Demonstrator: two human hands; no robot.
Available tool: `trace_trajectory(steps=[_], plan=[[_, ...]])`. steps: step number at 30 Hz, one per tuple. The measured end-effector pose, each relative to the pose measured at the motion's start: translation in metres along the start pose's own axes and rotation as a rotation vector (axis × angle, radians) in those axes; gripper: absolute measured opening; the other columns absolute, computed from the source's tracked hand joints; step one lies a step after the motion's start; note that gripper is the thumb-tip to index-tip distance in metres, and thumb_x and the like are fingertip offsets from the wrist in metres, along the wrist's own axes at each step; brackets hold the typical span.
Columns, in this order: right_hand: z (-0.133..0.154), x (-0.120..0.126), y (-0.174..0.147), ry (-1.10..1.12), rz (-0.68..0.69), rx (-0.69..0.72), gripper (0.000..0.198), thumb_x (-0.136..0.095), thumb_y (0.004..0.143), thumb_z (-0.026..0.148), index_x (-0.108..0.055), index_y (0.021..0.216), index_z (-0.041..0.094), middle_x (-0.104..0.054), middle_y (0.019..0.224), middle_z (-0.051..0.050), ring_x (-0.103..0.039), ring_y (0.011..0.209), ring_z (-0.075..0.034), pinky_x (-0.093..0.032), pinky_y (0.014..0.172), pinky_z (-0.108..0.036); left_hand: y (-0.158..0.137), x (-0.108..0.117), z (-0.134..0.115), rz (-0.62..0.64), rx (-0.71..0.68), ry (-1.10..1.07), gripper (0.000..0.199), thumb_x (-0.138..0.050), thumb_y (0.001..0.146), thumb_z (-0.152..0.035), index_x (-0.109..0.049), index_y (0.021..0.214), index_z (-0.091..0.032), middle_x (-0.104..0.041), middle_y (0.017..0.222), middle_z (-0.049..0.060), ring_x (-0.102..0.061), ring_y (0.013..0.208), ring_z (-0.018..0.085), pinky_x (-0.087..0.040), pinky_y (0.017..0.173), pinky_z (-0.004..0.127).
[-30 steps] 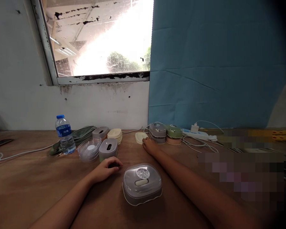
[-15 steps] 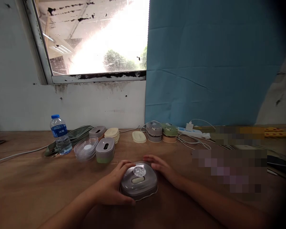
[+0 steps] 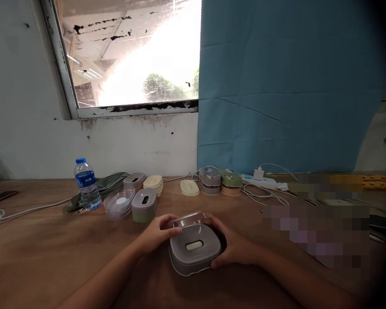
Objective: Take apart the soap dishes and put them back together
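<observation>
You have both hands at the rounded, grey plastic box [image 3: 196, 255], which sits on the brown tabletop [image 3: 35, 253] in front of you. A cream piece [image 3: 194, 245] shows through the oval slot in its top. Your left hand [image 3: 161, 234] is partly closed, thumb and fingers pinching the left end of the clear, shallow plastic cover [image 3: 191, 219]. That cover stands tilted at the box's far edge, leaving the grey top exposed. Your right hand [image 3: 230, 244] is half open and curved around the box's right side, its thumb against the near right corner; its fingers reach the far side near the cover's right end, and you cannot tell whether their tips touch it.

Beyond your left hand stand a grey-topped, green-based oval box [image 3: 144, 205], a stack of clear plastic covers [image 3: 119, 202] and a stack of cream plastic lids [image 3: 153, 182]. A single cream oval lid [image 3: 189, 187] lies farther right, near a covered dark-grey box [image 3: 209, 181] and a green-and-peach box [image 3: 230, 182] standing side by side.
</observation>
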State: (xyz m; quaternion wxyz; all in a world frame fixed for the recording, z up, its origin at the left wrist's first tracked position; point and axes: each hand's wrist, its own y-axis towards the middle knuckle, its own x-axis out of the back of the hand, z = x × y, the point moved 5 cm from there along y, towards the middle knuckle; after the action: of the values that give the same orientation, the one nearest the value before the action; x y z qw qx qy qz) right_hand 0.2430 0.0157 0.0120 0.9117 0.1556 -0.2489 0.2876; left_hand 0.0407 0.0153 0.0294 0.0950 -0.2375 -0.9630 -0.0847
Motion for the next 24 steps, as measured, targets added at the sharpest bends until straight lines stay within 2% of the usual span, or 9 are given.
trace_trajectory(steps=[3,6,10,12,15,20,22,24], plan=[[-0.001,0.000,-0.002,-0.032,0.009,-0.014,0.118,-0.079,0.044,0.043,-0.009,0.137,0.021,-0.038,0.129,-0.013,-0.034,0.121,-0.029,-0.023,0.103,-0.044,0.003,0.004,0.013,-0.111,0.065,-0.091,0.047,-0.052,0.074,-0.050,-0.057,0.096,-0.010,-0.063,0.094,0.010,-0.057,0.086,0.020,-0.041,0.075,0.030],[0.002,-0.001,-0.003,-0.042,0.030,-0.003,0.115,-0.078,0.047,0.041,-0.009,0.137,0.022,-0.039,0.129,-0.012,-0.036,0.120,-0.028,-0.024,0.103,-0.042,0.006,0.012,0.028,-0.209,0.130,-0.103,0.052,-0.044,0.076,-0.056,-0.055,0.093,-0.008,-0.064,0.088,0.012,-0.060,0.074,0.017,-0.042,0.063,0.026],[0.008,-0.002,-0.004,-0.077,0.051,0.011,0.109,-0.077,0.050,0.039,-0.012,0.136,0.023,-0.037,0.131,-0.011,-0.036,0.120,-0.027,-0.024,0.102,-0.041,0.010,0.021,0.038,-0.286,0.119,-0.086,0.048,-0.044,0.076,-0.052,-0.043,0.104,-0.012,-0.063,0.087,0.009,-0.055,0.046,0.009,-0.033,0.040,0.019],[0.011,-0.002,-0.005,-0.098,0.053,0.019,0.105,-0.076,0.051,0.039,-0.016,0.135,0.023,-0.036,0.132,-0.011,-0.034,0.121,-0.027,-0.025,0.102,-0.042,0.010,0.022,0.038,-0.287,0.111,-0.100,0.051,-0.048,0.074,-0.049,-0.035,0.109,-0.014,-0.062,0.086,0.007,-0.050,0.037,0.006,-0.029,0.034,0.017],[0.013,-0.001,-0.005,-0.124,0.046,0.048,0.099,-0.076,0.051,0.040,-0.024,0.133,0.022,-0.035,0.133,-0.011,-0.033,0.121,-0.029,-0.027,0.101,-0.042,0.008,0.018,0.037,-0.256,0.114,-0.107,0.059,-0.051,0.074,-0.045,-0.022,0.117,-0.016,-0.062,0.084,0.006,-0.048,0.035,0.004,-0.028,0.034,0.016],[0.011,0.000,-0.005,-0.159,0.045,0.061,0.094,-0.075,0.052,0.042,-0.029,0.131,0.023,-0.036,0.132,-0.010,-0.035,0.119,-0.029,-0.028,0.100,-0.043,0.002,0.012,0.030,-0.212,0.083,-0.043,0.074,-0.050,0.076,-0.045,-0.001,0.127,-0.023,-0.055,0.097,0.006,-0.048,0.041,0.003,-0.030,0.038,0.017],[0.012,0.000,-0.005,-0.165,0.049,0.074,0.092,-0.074,0.052,0.042,-0.030,0.131,0.023,-0.037,0.132,-0.010,-0.036,0.119,-0.029,-0.029,0.100,-0.043,-0.002,0.015,0.023,-0.270,0.064,0.101,0.078,-0.052,0.075,-0.046,-0.002,0.129,-0.021,-0.055,0.092,0.004,-0.049,0.048,0.006,-0.036,0.046,0.019],[0.014,-0.001,-0.005,-0.176,0.053,0.087,0.089,-0.074,0.053,0.042,-0.032,0.130,0.024,-0.037,0.131,-0.009,-0.036,0.119,-0.029,-0.029,0.100,-0.043,-0.008,0.019,0.012,-0.345,0.025,0.318,0.076,-0.055,0.072,-0.048,-0.012,0.128,-0.018,-0.055,0.086,0.003,-0.052,0.061,0.012,-0.040,0.058,0.024]])
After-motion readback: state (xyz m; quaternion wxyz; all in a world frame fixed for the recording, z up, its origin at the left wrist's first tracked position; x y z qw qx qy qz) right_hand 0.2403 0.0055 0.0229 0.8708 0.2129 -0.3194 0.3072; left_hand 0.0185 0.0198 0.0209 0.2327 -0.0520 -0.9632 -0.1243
